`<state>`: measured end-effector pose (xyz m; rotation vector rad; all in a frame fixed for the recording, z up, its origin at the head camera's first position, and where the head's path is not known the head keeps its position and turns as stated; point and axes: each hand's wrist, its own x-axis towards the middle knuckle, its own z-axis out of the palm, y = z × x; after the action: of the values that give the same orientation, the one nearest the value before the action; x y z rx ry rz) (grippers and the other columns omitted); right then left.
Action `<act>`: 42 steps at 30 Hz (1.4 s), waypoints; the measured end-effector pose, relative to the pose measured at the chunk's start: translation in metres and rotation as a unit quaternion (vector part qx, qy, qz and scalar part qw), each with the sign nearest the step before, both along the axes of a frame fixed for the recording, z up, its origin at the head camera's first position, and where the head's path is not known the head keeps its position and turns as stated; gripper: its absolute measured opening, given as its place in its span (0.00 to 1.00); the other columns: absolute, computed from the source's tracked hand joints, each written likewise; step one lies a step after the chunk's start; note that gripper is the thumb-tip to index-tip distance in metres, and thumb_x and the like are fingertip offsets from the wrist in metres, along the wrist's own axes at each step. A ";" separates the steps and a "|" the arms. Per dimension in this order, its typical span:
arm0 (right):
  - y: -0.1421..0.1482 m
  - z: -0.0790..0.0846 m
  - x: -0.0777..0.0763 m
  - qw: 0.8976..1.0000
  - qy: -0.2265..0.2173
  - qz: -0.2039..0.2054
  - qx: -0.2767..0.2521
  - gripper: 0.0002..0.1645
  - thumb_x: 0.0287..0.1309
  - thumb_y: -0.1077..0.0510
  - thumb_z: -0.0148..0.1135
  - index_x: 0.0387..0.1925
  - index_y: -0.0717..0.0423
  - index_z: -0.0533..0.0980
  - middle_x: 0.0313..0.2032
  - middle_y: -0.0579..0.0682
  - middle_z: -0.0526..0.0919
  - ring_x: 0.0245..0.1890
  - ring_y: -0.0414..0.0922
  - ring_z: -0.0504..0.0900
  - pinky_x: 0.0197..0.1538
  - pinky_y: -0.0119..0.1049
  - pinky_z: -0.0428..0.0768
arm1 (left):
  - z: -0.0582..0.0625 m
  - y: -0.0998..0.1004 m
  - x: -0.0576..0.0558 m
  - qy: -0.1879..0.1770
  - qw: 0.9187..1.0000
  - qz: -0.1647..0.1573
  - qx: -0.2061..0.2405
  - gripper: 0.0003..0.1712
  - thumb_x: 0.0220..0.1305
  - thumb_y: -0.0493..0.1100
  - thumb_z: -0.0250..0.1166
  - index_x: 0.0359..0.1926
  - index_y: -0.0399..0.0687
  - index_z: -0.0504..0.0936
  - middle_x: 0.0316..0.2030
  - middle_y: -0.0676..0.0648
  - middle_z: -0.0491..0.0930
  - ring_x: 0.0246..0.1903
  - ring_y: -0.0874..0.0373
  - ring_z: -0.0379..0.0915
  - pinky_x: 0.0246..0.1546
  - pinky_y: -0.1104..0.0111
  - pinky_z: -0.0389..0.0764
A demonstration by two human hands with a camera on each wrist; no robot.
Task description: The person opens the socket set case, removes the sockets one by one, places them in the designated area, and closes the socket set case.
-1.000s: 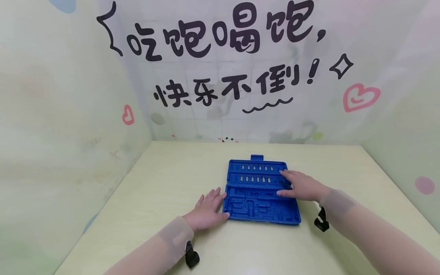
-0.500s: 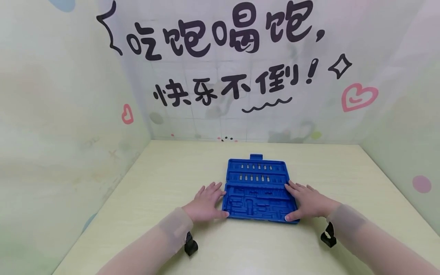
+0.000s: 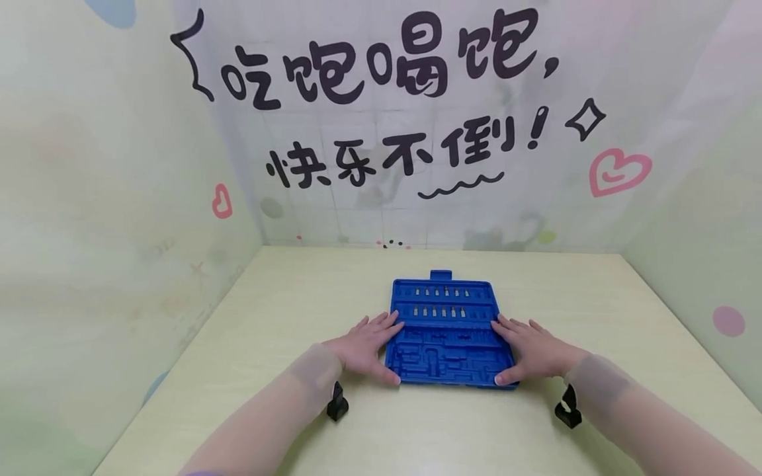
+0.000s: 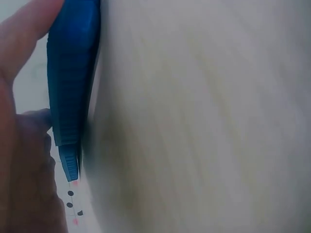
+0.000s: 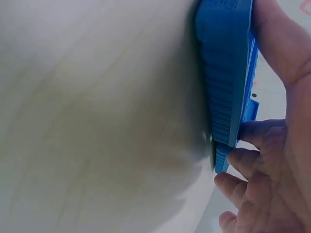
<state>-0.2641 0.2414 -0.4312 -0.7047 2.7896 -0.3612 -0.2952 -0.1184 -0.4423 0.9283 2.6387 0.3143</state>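
Note:
A blue plastic bit case [image 3: 449,365] lies unfolded flat on the table, its lid half to the back with a latch tab at the top. Two rows of small metal bits [image 3: 440,312] stand in that back half; the front half has moulded slots. My left hand [image 3: 364,349] rests against the left edge, fingers spread and thumb at the front corner. Opposite it, my right hand [image 3: 538,347] touches the right edge, its thumb on the front right corner. Both wrist views show the ribbed side of the case [image 4: 70,82] beside extended fingers [image 5: 248,162].
The pale wooden table [image 3: 286,291] extends around the case. Behind it rises a wall sheet [image 3: 333,218] printed with black lettering and pink hearts, with side sheets at left and right. Each wrist carries a black camera mount [image 3: 337,402].
My right hand has moved from over the middle of the case's right side down to its right edge, thumb now at the front corner. My left fingertips have shifted slightly onto the left edge.

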 end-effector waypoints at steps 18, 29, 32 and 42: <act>-0.006 0.005 -0.007 1.000 -0.013 0.016 0.002 0.68 0.40 0.28 0.70 0.70 0.69 0.56 0.70 0.70 0.53 0.69 0.66 0.53 0.66 0.66 0.44 | -0.001 0.002 0.002 0.004 1.000 0.001 -0.006 0.65 0.44 0.78 0.65 0.76 0.58 0.48 0.76 0.54 0.41 0.74 0.53 0.33 0.71 0.55 0.46; -0.017 0.019 -0.004 0.995 -0.004 0.022 0.096 0.69 0.32 0.25 0.72 0.66 0.68 0.63 0.66 0.69 0.61 0.65 0.67 0.60 0.65 0.66 0.52 | 0.003 0.006 0.009 -0.018 0.999 -0.016 -0.031 0.66 0.44 0.77 0.65 0.77 0.58 0.43 0.76 0.54 0.34 0.74 0.55 0.27 0.70 0.54 0.48; -0.020 0.023 -0.001 0.993 -0.006 0.030 0.117 0.67 0.31 0.26 0.73 0.64 0.69 0.65 0.64 0.69 0.64 0.64 0.66 0.63 0.66 0.64 0.53 | 0.003 0.005 0.012 -0.015 0.999 -0.018 -0.040 0.67 0.43 0.78 0.65 0.77 0.59 0.43 0.76 0.55 0.35 0.74 0.55 0.28 0.70 0.54 0.49; -0.035 0.053 -0.010 0.988 -0.079 -0.001 0.135 0.35 0.50 0.39 0.70 0.53 0.58 0.77 0.55 0.59 0.75 0.54 0.61 0.75 0.55 0.59 0.71 | 0.004 0.000 0.026 0.010 0.998 -0.034 -0.048 0.67 0.42 0.79 0.64 0.77 0.60 0.45 0.76 0.54 0.41 0.74 0.52 0.34 0.70 0.54 0.49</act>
<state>-0.2744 0.2069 -0.3783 -0.5811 2.6201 -0.0337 -0.2696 -0.1187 -0.4388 0.9916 2.6078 0.1613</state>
